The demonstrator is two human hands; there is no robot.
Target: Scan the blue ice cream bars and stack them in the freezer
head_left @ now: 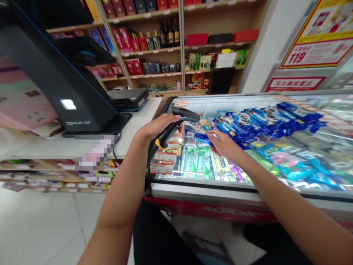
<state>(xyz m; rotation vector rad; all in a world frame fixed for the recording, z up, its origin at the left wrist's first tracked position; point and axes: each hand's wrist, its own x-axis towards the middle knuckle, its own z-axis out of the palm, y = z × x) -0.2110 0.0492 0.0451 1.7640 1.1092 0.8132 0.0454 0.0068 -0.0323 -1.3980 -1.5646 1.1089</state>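
Here the left hand (158, 127) wraps its fingers around a black barcode scanner (176, 125) at frame centre, while the right hand (224, 145) pinches a blue snack packet (197, 136) just below the scanner's head. The glossy wrapper may glare or crumple, likely spoiling the read, and the packet could slip onto the freezer lid (317, 110).
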